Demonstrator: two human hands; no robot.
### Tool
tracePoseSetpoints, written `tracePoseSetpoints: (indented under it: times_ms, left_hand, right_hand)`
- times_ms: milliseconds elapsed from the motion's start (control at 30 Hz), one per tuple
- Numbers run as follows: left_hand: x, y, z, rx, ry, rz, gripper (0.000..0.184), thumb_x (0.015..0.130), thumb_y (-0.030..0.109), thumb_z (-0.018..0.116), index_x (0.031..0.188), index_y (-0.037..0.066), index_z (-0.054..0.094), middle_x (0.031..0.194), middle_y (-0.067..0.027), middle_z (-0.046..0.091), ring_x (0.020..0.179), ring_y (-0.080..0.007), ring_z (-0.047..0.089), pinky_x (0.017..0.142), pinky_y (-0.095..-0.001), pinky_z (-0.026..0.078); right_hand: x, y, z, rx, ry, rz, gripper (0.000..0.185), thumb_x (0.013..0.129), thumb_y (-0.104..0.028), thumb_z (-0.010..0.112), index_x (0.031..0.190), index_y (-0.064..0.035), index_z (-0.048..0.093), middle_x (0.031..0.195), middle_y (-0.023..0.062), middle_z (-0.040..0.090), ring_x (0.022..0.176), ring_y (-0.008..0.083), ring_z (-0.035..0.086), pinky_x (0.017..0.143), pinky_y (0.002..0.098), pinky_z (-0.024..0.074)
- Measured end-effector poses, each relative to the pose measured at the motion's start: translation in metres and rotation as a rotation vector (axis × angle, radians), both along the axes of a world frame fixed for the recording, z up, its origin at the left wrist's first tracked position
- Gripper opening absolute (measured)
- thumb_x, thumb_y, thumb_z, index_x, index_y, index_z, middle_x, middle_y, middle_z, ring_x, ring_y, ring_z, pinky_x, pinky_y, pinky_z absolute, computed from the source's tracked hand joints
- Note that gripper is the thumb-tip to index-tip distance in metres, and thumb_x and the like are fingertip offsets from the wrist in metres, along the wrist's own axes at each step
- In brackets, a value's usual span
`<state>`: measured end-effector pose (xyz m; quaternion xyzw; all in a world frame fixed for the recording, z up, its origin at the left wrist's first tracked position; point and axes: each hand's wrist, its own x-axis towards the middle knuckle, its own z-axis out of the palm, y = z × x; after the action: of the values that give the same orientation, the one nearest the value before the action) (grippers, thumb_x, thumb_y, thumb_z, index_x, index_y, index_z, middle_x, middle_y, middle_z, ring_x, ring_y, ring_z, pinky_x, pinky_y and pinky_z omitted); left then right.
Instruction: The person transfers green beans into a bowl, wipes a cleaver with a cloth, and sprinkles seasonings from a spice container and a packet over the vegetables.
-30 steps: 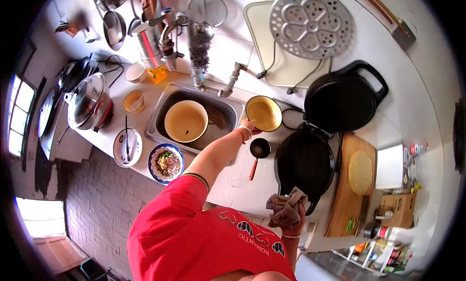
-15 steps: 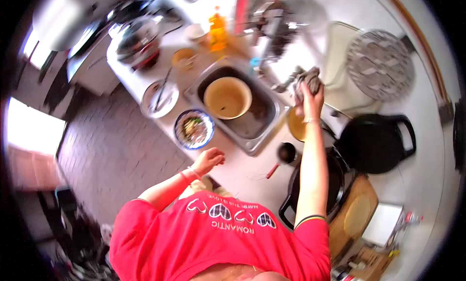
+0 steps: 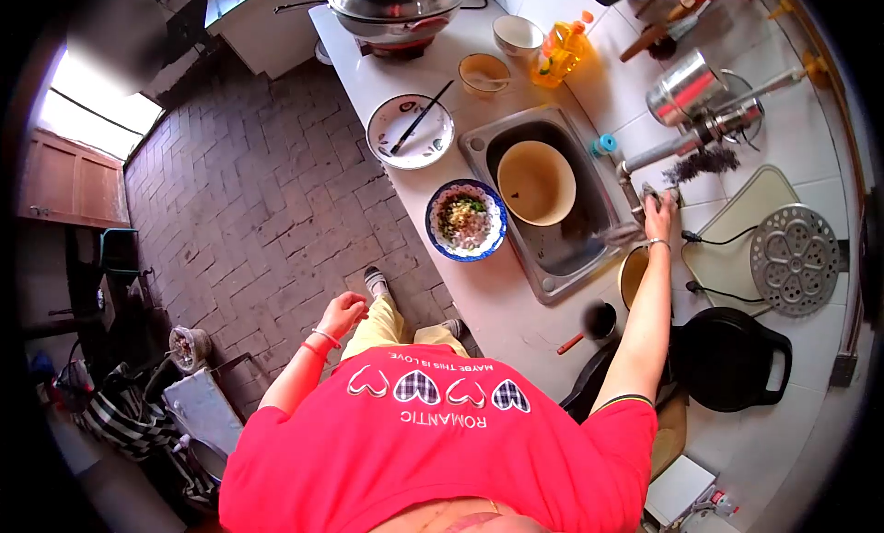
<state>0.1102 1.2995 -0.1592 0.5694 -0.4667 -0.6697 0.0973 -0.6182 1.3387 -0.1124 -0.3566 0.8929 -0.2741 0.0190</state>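
White desk [image 3: 516,323] has a metal sink [image 3: 545,286] set into it, with a cream bowl [image 3: 537,183] inside and a tap [image 3: 631,187] beside it. The left hand [image 3: 343,313] hangs just off the desk, empty, fingers loosely bent; the right hand [image 3: 657,216] is up at the tap with what looks like a grey rag [image 3: 649,191], can't tell how it's gripping.

The right hand [image 3: 659,220] is near the metal tap [image 3: 632,192] beside the sink [image 3: 564,287].
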Motion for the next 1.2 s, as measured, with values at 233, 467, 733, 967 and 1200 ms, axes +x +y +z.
tracePoseSetpoints:
  times_ms: [233, 467, 733, 967, 1200]
  left_hand:
    - [0.067, -0.087, -0.071, -0.204, -0.068, 0.029, 0.027, 0.083, 0.013, 0.057, 0.106, -0.001, 0.06, 0.09, -0.0099, 0.067, 0.082, -0.0168, 0.064, 0.074, -0.0294, 0.051]
    - [0.134, -0.158, -0.109, -0.23, -0.185, 0.111, 0.032, 0.084, 0.011, 0.057, 0.115, 0.002, 0.055, 0.096, -0.0093, 0.063, 0.082, -0.0155, 0.061, 0.068, -0.0285, 0.051]
    - [0.143, -0.225, -0.04, -0.035, 0.024, 0.216, 0.033, 0.089, 0.011, 0.054, 0.119, 0.0, 0.048, 0.107, -0.0124, 0.059, 0.083, -0.0222, 0.065, 0.064, -0.0324, 0.055]
    - [0.162, -0.302, -0.02, 0.205, 0.262, 0.248, 0.03, 0.092, 0.012, 0.05, 0.119, -0.001, 0.048, 0.111, -0.0141, 0.057, 0.088, -0.0279, 0.066, 0.072, -0.0361, 0.056]
    - [0.197, -0.463, -0.038, 0.168, 0.195, 0.347, 0.03, 0.093, 0.017, 0.052, 0.12, 0.002, 0.049, 0.107, -0.0129, 0.059, 0.088, -0.0284, 0.065, 0.071, -0.0355, 0.057]
  right_hand:
    - [0.23, 0.019, 0.074, -0.388, 0.085, 0.04, 0.032, 0.089, -0.011, 0.05, 0.117, 0.0048, 0.051, 0.121, 0.0206, 0.051, 0.113, 0.0317, 0.049, 0.098, 0.0393, 0.0371]
    - [0.483, -0.048, 0.04, -0.272, -0.58, 0.281, 0.015, 0.087, -0.003, 0.052, 0.093, -0.0035, 0.065, 0.08, 0.0051, 0.064, 0.074, 0.0136, 0.06, 0.069, 0.0281, 0.0477]
    - [0.561, -0.192, 0.053, 0.028, -0.255, 1.049, 0.012, 0.085, -0.012, 0.057, 0.094, -0.0048, 0.062, 0.089, 0.0092, 0.063, 0.086, 0.0271, 0.059, 0.075, 0.0363, 0.0495]
    - [0.563, -0.292, 0.037, -0.007, -0.233, 1.092, 0.015, 0.087, -0.016, 0.055, 0.094, -0.0045, 0.062, 0.089, 0.0099, 0.064, 0.084, 0.0277, 0.059, 0.074, 0.0377, 0.0492]
    - [0.568, -0.42, 0.006, -0.109, -0.387, 0.941, 0.015, 0.088, -0.016, 0.056, 0.095, -0.0038, 0.063, 0.086, 0.0116, 0.065, 0.083, 0.0287, 0.062, 0.074, 0.037, 0.0494]
